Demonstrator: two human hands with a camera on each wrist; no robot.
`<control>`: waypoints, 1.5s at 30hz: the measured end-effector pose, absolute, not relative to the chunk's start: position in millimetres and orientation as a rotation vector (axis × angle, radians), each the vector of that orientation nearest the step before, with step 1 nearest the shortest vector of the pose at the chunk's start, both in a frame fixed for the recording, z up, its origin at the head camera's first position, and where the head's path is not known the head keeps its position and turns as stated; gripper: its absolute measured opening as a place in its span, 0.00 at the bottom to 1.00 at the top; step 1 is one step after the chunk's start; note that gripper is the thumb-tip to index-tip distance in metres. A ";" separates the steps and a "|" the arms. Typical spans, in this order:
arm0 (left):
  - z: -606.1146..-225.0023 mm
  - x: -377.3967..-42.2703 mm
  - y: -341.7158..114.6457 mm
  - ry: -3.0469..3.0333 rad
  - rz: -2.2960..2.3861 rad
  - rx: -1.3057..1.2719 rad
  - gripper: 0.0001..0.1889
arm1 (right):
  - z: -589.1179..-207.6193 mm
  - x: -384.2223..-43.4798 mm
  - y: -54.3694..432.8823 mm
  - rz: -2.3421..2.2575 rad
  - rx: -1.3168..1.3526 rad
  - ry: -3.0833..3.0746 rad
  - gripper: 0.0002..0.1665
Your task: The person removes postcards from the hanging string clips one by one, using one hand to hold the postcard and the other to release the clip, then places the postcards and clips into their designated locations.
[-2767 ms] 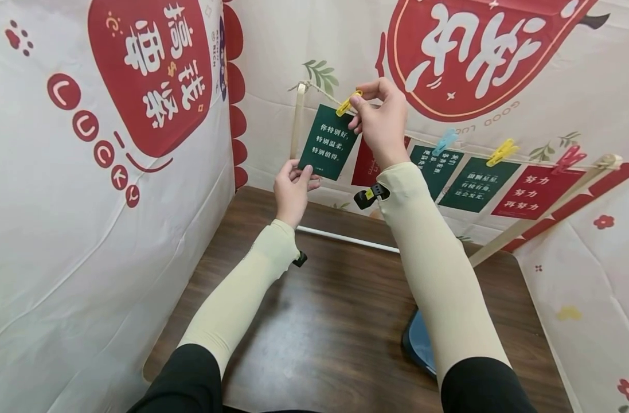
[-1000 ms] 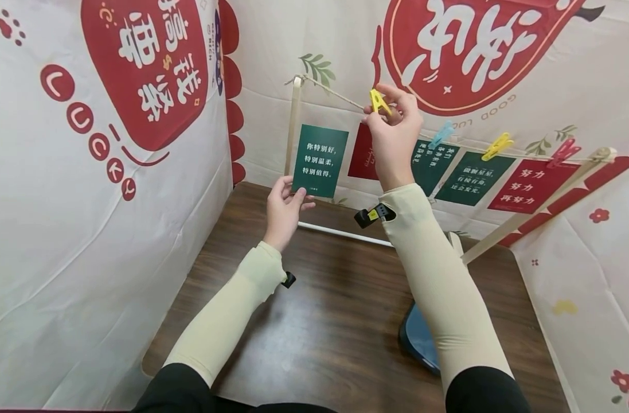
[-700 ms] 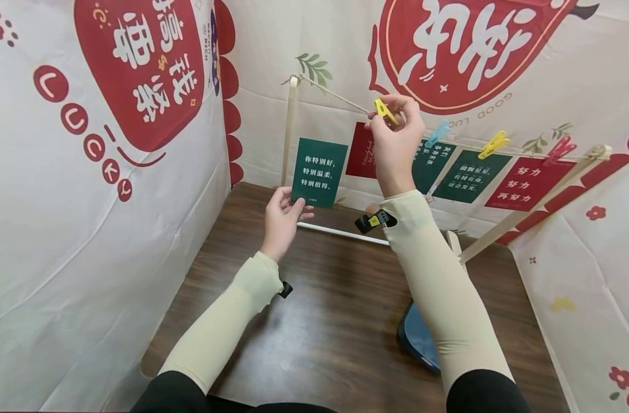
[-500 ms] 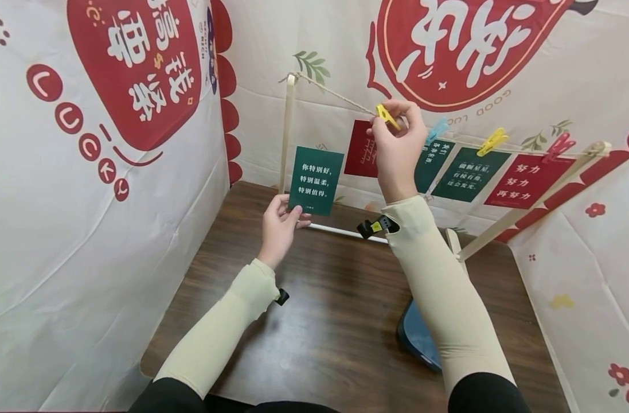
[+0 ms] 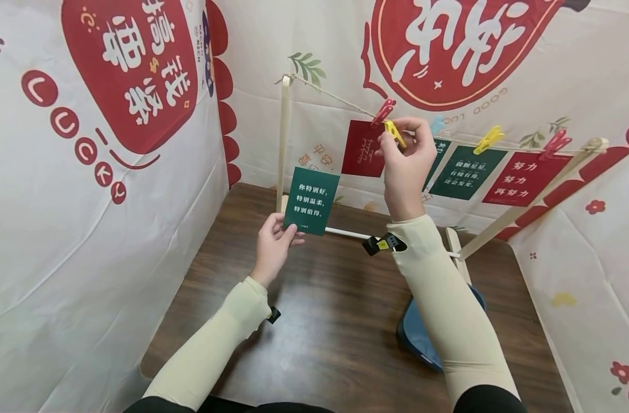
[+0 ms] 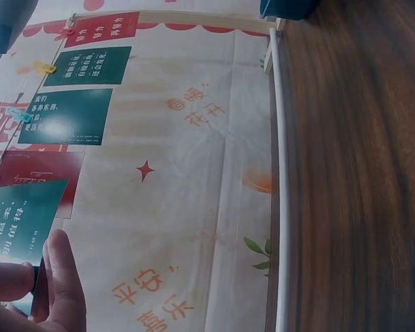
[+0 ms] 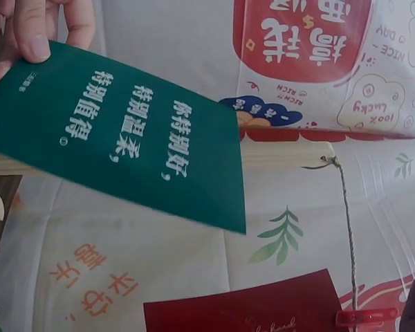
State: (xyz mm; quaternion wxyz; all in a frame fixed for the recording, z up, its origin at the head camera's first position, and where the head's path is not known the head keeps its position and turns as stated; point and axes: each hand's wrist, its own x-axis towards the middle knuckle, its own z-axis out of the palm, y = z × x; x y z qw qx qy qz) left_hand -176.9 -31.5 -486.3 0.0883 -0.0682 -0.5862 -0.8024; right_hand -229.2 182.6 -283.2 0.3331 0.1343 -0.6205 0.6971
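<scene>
Green card (image 5: 313,198) at the head view's centre is pinched in the left hand's grip (image 5: 273,246), while the right hand's grip (image 5: 409,166), upper right of it, pinches a yellow clothespin (image 5: 394,133).

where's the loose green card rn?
Head view, near centre: the loose green card is in the left grip by its lower left corner, just right of the frame's left post and lower left of the leftmost hanging red card.

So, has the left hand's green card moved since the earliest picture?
Yes, downward: the green card sits lower against the left wooden post in the head view.
</scene>
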 end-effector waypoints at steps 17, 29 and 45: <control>-498.9 -161.9 -33.8 -1.763 -2.410 -0.158 0.11 | -299.7 -209.2 206.3 1.808 0.359 -1.565 0.09; -509.8 -159.6 -37.8 -1.785 -2.408 -0.118 0.11 | -325.6 -198.5 220.7 1.844 0.279 -1.593 0.09; -527.3 -148.0 -39.4 -1.855 -2.462 -0.035 0.12 | -350.0 -191.8 235.3 1.818 0.264 -1.674 0.09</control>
